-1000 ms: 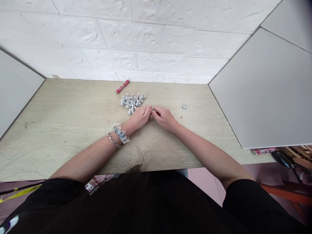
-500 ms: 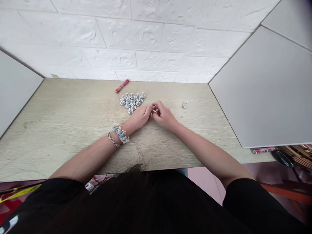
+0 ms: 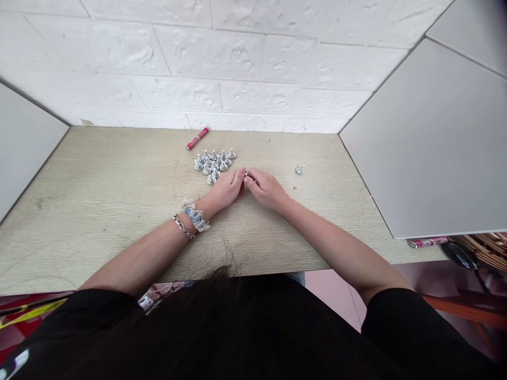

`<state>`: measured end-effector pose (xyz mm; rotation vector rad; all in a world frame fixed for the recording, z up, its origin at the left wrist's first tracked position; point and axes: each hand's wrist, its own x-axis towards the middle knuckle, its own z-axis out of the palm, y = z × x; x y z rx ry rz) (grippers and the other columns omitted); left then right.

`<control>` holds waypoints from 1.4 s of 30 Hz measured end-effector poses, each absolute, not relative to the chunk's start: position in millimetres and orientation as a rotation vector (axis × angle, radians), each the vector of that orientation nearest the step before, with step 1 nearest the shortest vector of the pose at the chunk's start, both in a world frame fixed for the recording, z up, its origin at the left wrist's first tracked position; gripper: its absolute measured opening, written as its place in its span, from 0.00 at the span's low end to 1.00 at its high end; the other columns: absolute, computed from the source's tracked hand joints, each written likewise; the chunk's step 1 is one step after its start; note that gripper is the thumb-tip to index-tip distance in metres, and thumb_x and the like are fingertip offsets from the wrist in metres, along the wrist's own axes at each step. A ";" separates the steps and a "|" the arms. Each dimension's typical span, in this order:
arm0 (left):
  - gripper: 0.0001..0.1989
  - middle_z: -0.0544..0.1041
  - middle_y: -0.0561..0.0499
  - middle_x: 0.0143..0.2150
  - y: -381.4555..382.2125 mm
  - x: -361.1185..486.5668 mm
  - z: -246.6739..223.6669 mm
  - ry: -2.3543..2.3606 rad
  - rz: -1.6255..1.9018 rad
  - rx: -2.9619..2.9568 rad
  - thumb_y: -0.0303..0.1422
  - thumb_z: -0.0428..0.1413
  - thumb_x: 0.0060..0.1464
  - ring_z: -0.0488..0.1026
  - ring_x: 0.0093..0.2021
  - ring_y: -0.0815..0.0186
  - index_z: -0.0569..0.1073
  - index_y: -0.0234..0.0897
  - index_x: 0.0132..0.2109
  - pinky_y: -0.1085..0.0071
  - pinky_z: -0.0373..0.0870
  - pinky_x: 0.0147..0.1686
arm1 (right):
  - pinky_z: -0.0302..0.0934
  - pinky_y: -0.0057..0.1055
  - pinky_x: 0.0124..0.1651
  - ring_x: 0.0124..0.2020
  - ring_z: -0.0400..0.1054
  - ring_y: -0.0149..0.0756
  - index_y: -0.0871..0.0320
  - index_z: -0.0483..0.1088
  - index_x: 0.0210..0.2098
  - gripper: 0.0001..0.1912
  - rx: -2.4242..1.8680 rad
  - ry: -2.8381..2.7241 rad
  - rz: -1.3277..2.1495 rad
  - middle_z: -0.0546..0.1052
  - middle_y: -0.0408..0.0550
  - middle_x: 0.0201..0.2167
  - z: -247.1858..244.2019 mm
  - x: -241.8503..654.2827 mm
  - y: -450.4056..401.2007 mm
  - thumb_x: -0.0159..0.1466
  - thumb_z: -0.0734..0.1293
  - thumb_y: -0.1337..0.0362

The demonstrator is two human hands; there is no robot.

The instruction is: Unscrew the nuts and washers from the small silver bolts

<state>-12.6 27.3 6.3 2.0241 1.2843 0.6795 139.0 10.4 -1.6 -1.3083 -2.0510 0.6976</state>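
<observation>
My left hand point(image 3: 224, 189) and my right hand point(image 3: 266, 189) meet just above the table, fingertips pinched together. Between them is a small silver bolt point(image 3: 246, 174); only a bit of its metal shows, the rest being covered by fingers. Close beyond my left hand stands a cluster of several silver bolts point(image 3: 214, 164) with wide round bases, most with their shanks pointing up. One more such bolt point(image 3: 300, 169) lies tilted by itself, to the right of my right hand.
A red tube point(image 3: 197, 139) lies near the white brick wall point(image 3: 241, 58). Grey panels point(image 3: 431, 148) flank the pale wooden table point(image 3: 119, 184) on both sides. At the lower right, another red tube point(image 3: 430, 242) and a dark rounded object point(image 3: 459, 255) sit by the table edge.
My right fingers have curled down and closed further over the bolt, so less of its metal shows. The bolts on the table stay where they were.
</observation>
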 end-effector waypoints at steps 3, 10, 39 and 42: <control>0.27 0.63 0.55 0.14 28.5 -13.2 5.7 1.289 0.652 1.992 0.44 0.33 0.63 0.64 0.20 0.69 0.63 0.38 0.22 0.71 0.63 0.30 | 0.50 0.30 0.34 0.28 0.58 0.32 0.56 0.56 0.27 0.16 -1.282 -2.071 0.694 0.66 0.43 0.25 -2.5 139.6 11.4 0.66 0.51 0.54; 0.27 0.63 0.55 0.14 28.3 -13.2 6.5 1.263 0.643 1.977 0.44 0.33 0.63 0.64 0.19 0.69 0.63 0.37 0.23 0.70 0.62 0.28 | 0.52 0.30 0.33 0.27 0.60 0.32 0.56 0.60 0.35 0.08 -1.300 -2.015 0.711 0.69 0.44 0.29 -6.0 138.9 11.1 0.63 0.54 0.59; 0.24 0.65 0.55 0.16 26.1 -12.6 8.2 1.262 0.665 1.974 0.42 0.34 0.64 0.67 0.22 0.68 0.65 0.37 0.28 0.70 0.62 0.29 | 0.54 0.29 0.34 0.29 0.60 0.30 0.56 0.58 0.38 0.11 -1.298 -1.936 0.732 0.68 0.45 0.35 -7.1 138.0 10.3 0.60 0.59 0.56; 0.25 0.65 0.54 0.15 26.5 -12.4 8.6 1.267 0.639 2.007 0.41 0.34 0.64 0.66 0.22 0.68 0.63 0.37 0.23 0.70 0.62 0.31 | 0.53 0.30 0.35 0.31 0.59 0.32 0.56 0.58 0.33 0.10 -1.316 -1.962 0.693 0.67 0.44 0.32 -5.2 137.7 11.0 0.63 0.57 0.55</control>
